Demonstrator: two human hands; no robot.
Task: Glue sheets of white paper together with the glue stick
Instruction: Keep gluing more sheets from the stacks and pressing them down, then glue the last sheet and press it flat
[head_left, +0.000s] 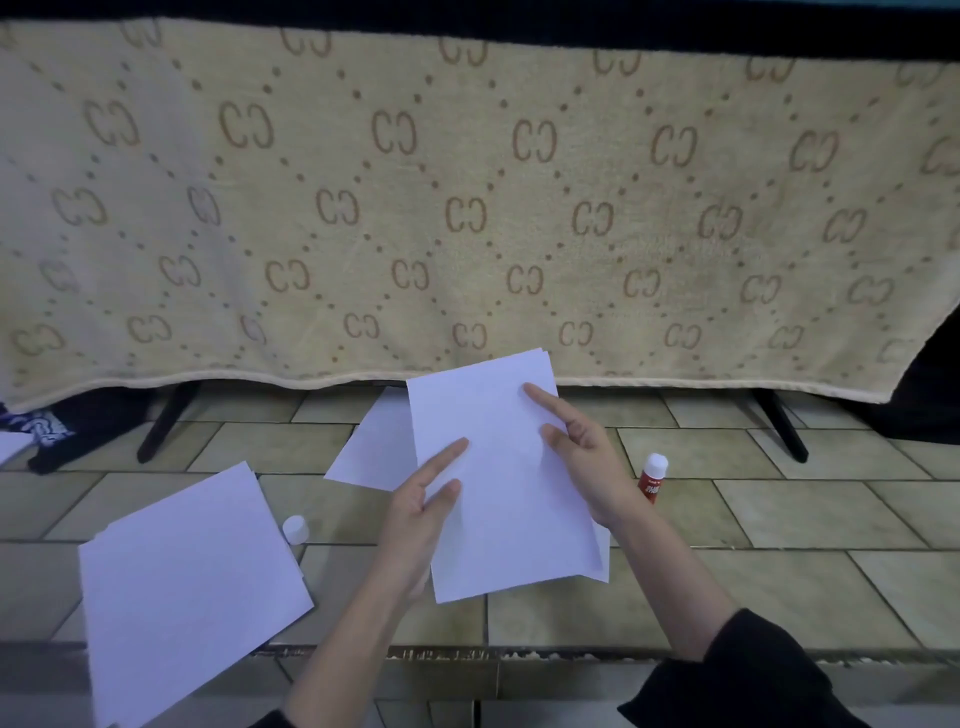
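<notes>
A stack of white paper sheets (498, 499) lies in the middle of the tiled surface, with edges of lower sheets showing at its top and right. My left hand (421, 514) rests on its left side, two fingers stretched flat on the top sheet. My right hand (582, 457) presses its right side, index finger pointing up across the paper. The glue stick (650, 477), red with a white tip and uncapped, stands just right of my right hand. Its white cap (296, 529) sits left of my left hand. Another single sheet (376, 447) lies partly under the stack.
A second pile of white sheets (192, 592) lies at the lower left. A beige patterned towel (467, 208) hangs across the back, over dark legs (166, 421). Dark cloth (62, 431) sits at the far left. The tiled surface (779, 519) ends at a front edge.
</notes>
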